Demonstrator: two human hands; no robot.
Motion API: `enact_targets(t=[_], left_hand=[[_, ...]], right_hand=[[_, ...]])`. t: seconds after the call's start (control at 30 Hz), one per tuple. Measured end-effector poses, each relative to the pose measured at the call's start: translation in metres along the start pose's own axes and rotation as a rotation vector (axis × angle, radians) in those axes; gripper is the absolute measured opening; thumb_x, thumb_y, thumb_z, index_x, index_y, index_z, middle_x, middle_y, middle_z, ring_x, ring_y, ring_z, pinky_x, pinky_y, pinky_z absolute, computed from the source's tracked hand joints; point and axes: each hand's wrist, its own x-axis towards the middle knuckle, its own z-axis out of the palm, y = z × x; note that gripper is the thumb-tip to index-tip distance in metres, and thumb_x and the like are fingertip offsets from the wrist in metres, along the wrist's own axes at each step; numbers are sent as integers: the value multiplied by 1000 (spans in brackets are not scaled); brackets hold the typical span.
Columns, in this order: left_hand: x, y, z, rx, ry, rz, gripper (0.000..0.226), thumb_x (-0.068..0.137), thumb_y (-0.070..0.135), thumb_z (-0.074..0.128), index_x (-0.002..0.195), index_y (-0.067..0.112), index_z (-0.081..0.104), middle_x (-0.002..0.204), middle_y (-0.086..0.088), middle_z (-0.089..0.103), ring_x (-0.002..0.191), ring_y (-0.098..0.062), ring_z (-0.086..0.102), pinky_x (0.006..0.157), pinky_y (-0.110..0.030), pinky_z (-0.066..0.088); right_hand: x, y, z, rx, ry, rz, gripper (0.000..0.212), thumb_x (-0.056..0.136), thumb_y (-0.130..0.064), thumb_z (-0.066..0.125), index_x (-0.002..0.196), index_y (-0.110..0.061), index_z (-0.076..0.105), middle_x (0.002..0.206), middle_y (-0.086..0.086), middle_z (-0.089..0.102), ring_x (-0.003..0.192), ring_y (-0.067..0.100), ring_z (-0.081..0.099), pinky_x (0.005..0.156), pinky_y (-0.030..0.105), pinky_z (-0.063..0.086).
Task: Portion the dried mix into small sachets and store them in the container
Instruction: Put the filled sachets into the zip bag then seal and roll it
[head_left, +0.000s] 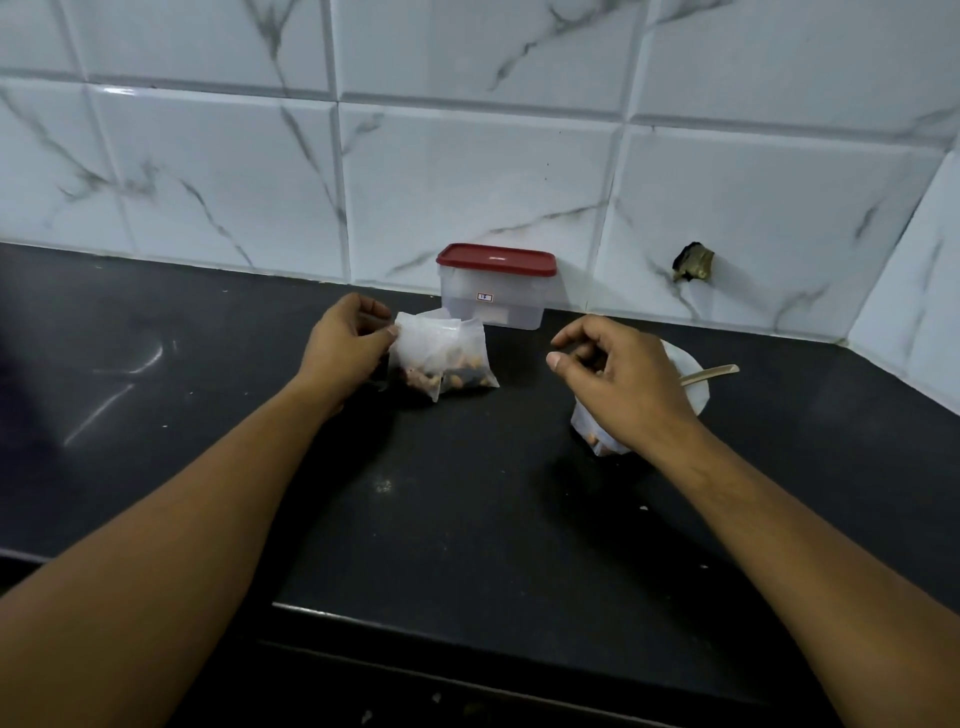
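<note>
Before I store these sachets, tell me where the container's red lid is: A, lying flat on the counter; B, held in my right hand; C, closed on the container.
C: the red lid sits shut on the container, behind the filled sachets.

On the bench (467, 519), two sachets (441, 358) sit side by side just right of the left hand (348, 348), which pinches the nearer one's edge. The container (496, 299) is right behind them, against the wall. A third sachet (592, 434) lies under the right hand (618, 379), with a dish (693, 395) and a spoon (711, 373) just beyond its knuckles.
</note>
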Motion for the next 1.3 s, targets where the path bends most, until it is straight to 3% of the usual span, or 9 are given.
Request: enact_targets(t=[0.07, 0.2, 0.4, 0.5, 0.67, 0.8, 1.0, 1.17, 1.3], left_hand=[[-1, 1, 1, 98, -37, 31, 11, 93, 17, 72, 92, 28, 73, 91, -2, 75, 69, -18, 67, 72, -41, 61], [-8, 8, 4, 272, -102, 82, 19, 97, 24, 68, 114, 26, 76, 89, 7, 73, 70, -10, 68, 70, -27, 52], [-10, 7, 7, 506, -148, 165, 34, 94, 21, 71, 128, 22, 71, 137, -4, 62, 120, -24, 61, 101, -33, 46], [-12, 9, 7, 527, -84, 188, 34, 91, 27, 74, 125, 25, 72, 139, -7, 58, 129, -29, 54, 109, -45, 46], [-26, 34, 24, 448, 39, 352, 25, 91, 31, 72, 116, 28, 73, 127, -1, 64, 126, -23, 53, 103, -40, 48], [-39, 68, 58, 353, -107, 425, 19, 93, 35, 72, 112, 31, 73, 125, 5, 62, 117, -13, 58, 98, -37, 52], [-50, 97, 115, 189, -315, 342, 14, 94, 32, 73, 105, 22, 75, 87, 2, 70, 71, -10, 63, 57, -18, 45], [-49, 94, 153, 194, -368, 374, 16, 95, 31, 73, 104, 19, 76, 85, 13, 70, 74, 6, 61, 68, -14, 45], [-51, 80, 163, 239, -398, 385, 31, 101, 42, 62, 120, 19, 70, 107, 9, 71, 95, -4, 65, 85, -27, 51]], right_hand=[[0, 0, 1, 0, -3, 3, 9, 95, -30, 73, 104, -28, 71, 82, -12, 69, 80, 3, 65, 69, 21, 47], [-1, -2, 0, -9, -5, 6, 9, 95, -30, 72, 104, -28, 71, 83, -12, 70, 81, 2, 65, 70, 19, 47], [-1, -1, -1, -25, -6, 8, 9, 95, -31, 72, 103, -28, 72, 84, -13, 70, 83, 4, 65, 73, 23, 52], [0, 0, -1, -13, 9, -10, 7, 94, -32, 73, 100, -28, 72, 84, -13, 70, 83, 4, 66, 74, 26, 55], [5, 4, -4, -14, 34, -57, 9, 91, -35, 73, 94, -26, 72, 89, -12, 70, 87, 6, 66, 82, 37, 57], [12, 14, -21, -43, 112, -38, 8, 93, -31, 72, 94, -24, 73, 92, -12, 70, 89, 6, 65, 84, 35, 57], [18, 50, -52, -198, 219, 93, 10, 94, -34, 71, 95, -24, 73, 95, -9, 67, 85, 6, 63, 80, 35, 57], [18, 75, -73, -370, 198, 254, 23, 93, -40, 69, 108, -22, 71, 110, 1, 65, 99, 22, 64, 89, 44, 55], [16, 89, -77, -519, 91, 409, 47, 94, -50, 66, 129, -19, 62, 126, 8, 62, 116, 32, 61, 96, 47, 53]])
